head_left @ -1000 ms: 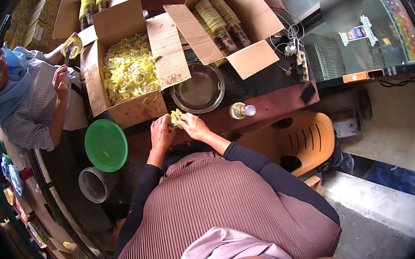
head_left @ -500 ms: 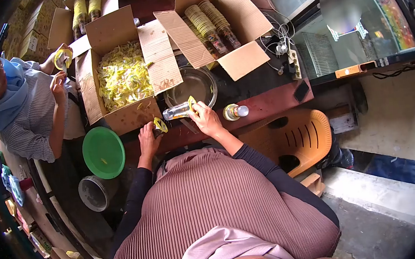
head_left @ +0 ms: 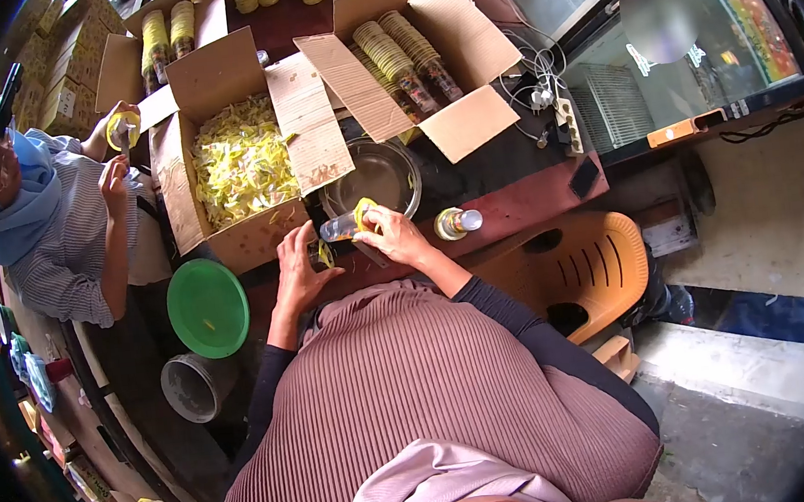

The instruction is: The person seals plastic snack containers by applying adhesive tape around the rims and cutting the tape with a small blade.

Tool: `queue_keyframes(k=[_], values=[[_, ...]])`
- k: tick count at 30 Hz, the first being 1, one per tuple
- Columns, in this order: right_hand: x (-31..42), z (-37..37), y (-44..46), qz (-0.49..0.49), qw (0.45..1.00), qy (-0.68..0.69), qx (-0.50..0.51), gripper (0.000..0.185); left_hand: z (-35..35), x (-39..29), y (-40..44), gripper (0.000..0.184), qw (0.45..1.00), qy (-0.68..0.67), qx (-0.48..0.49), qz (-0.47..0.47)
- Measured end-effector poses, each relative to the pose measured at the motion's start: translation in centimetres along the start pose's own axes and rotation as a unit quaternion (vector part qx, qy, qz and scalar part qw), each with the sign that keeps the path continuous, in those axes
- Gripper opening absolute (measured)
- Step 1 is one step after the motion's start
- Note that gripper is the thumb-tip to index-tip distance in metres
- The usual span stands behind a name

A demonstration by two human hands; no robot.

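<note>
My left hand point(head_left: 300, 272) is curled round a small dark piece with a yellow edge point(head_left: 325, 253), which looks like a printed cup, though the fingers hide much of it. Close beside it, my right hand point(head_left: 395, 235) grips a clear plastic cylinder point(head_left: 336, 228) lying sideways, with a yellow band at the end near my fingers. It may be a cup or a stack of cups. To the right of that hand, a similar clear-topped container with a yellow band point(head_left: 457, 223) stands on the table. A round metal bowl point(head_left: 407, 168) sits just beyond both hands.
An open carton point(head_left: 185, 190) full of yellow-white scraps stands ahead left. Another carton point(head_left: 473, 133) holds stacked yellow-rimmed cups. At left, a co-worker point(head_left: 70, 225) holds a yellow-rimmed piece. A green basin point(head_left: 207, 308), orange chair point(head_left: 605, 251) and phone point(head_left: 585, 176) are nearby.
My left hand has turned and its fingers wrap further over the dark piece. My right fingers have shifted onto the cylinder's yellow end. The view has shifted slightly.
</note>
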State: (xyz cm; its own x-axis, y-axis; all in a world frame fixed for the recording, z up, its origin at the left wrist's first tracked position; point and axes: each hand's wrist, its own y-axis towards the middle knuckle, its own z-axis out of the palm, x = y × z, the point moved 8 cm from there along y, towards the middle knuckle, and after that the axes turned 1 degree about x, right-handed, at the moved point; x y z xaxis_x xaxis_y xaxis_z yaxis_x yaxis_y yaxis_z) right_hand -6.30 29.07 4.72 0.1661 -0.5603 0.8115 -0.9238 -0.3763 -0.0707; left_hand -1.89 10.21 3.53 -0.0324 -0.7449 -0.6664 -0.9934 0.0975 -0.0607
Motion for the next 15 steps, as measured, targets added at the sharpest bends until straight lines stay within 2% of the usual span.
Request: queue_keyframes(k=[3, 4, 6, 7, 10, 12, 14, 15], values=[[1.2, 1.8, 0.5, -0.027, 0.994, 0.081, 0.069, 0.032, -0.3, -3.9, 1.2, 0.101, 0.994, -0.005, 0.035, 0.105], [1.8, 2.2, 0.6, -0.039, 0.989, 0.111, 0.086, 0.032, -0.3, -4.9, 1.4, 0.089, 0.991, 0.009, 0.030, 0.128], [2.3, 2.6, 0.7, -0.047, 0.986, 0.122, 0.102, 0.030, 1.3, -4.3, 2.2, 0.072, 0.992, 0.006, 0.076, 0.103], [2.0, 3.1, 0.8, -0.031, 0.981, 0.148, 0.123, 0.029, 1.0, -4.7, 2.0, 0.060, 0.990, 0.004, 0.051, 0.135], [1.7, 3.4, 0.6, -0.007, 0.971, 0.190, 0.147, 0.026, 1.0, -4.5, 2.2, 0.059, 0.989, -0.038, 0.056, 0.132], [1.0, 3.8, -0.1, 0.098, 0.935, 0.283, 0.191, 0.024, 0.9, -4.8, 2.1, 0.059, 0.988, -0.041, 0.056, 0.137], [1.3, 3.4, -0.3, 0.103, 0.934, 0.280, 0.196, 0.021, 1.0, -4.9, 2.0, 0.059, 0.987, -0.045, 0.056, 0.143], [1.5, 3.4, -0.1, 0.054, 0.950, 0.235, 0.201, 0.021, 1.4, -4.6, 2.0, 0.059, 0.987, -0.064, 0.071, 0.131]])
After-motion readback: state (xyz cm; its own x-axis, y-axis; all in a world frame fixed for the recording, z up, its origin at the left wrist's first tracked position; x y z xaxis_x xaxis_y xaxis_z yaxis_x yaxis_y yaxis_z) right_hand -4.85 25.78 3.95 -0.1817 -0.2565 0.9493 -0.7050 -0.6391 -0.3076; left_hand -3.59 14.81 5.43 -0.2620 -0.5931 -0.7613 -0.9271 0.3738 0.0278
